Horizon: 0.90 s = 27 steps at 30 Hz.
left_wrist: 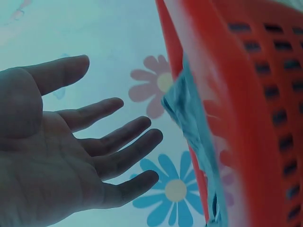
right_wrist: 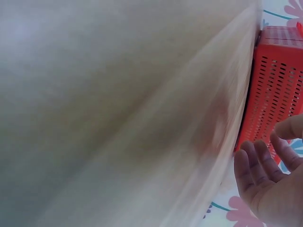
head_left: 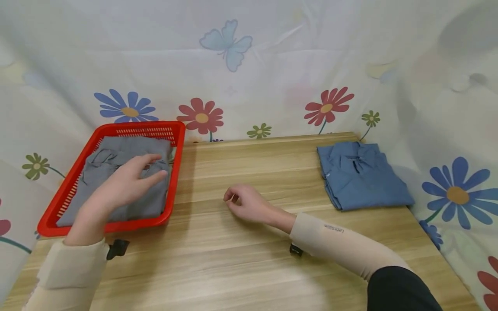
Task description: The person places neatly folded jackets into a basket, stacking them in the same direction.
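Note:
Over the red plastic basket (head_left: 178, 172) at the left, my left hand (head_left: 126, 181) hovers with fingers spread and holds nothing. Folded grey-blue clothing (head_left: 130, 144) lies inside the basket, partly hidden by that hand. The left wrist view shows the palm (left_wrist: 52, 165) with fingers apart, beside the basket's red rim. My right hand (head_left: 250, 205) is over the middle of the table, fingers loosely bent, thumb and forefinger close together, nothing held. At the table's right side lies a folded blue shirt (head_left: 365, 181), its collar toward the back.
The wood-grain table (head_left: 241, 272) carries the basket and the shirt. A white curtain (head_left: 155, 65) printed with flowers and a butterfly hangs behind and along both sides. Small black straps show at both wrists.

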Available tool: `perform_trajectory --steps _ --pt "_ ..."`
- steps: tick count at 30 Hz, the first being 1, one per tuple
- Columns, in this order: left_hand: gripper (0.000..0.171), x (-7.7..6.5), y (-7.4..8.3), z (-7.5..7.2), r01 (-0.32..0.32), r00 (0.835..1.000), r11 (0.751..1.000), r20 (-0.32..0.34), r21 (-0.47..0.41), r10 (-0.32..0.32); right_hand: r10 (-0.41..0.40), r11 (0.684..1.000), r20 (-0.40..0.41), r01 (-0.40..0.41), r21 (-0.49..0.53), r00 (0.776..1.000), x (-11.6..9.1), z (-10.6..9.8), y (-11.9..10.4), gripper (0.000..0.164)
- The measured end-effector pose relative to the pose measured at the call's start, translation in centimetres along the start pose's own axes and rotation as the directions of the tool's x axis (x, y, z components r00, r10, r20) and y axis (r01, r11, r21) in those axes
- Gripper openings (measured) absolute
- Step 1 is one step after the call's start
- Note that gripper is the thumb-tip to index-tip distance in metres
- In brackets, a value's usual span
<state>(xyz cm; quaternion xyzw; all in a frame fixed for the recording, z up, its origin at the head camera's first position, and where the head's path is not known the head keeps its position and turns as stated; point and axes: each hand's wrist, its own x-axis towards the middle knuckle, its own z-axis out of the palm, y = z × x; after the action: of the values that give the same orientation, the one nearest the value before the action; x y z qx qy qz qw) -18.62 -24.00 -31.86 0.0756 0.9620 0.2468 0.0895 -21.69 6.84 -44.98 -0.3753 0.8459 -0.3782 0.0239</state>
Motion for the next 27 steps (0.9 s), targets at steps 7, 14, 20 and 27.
perform_trajectory --steps 7,14,20,27 --pt "0.069 0.2 2.2 1.7 -0.076 0.997 0.995 -0.01 -0.062 0.076 0.064 0.997 0.015 -0.065 0.032 0.998 -2.3 -0.9 0.9 0.007" --pt "0.064 0.1 3.3 3.0 -0.136 0.991 0.986 -0.016 -0.098 0.135 0.115 0.986 0.012 -0.116 0.121 0.993 -4.3 -2.6 1.9 0.009" --pt "0.059 0.1 3.9 4.3 -0.183 0.983 0.974 -0.011 -0.131 0.183 0.202 0.966 0.014 -0.202 0.161 0.979 -6.0 -4.4 3.1 0.012" --pt "0.054 0.5 4.3 5.8 -0.242 0.969 0.95 0.004 -0.196 0.247 0.25 0.955 -0.033 -0.241 0.173 0.968 -7.3 -6.8 4.3 0.015"
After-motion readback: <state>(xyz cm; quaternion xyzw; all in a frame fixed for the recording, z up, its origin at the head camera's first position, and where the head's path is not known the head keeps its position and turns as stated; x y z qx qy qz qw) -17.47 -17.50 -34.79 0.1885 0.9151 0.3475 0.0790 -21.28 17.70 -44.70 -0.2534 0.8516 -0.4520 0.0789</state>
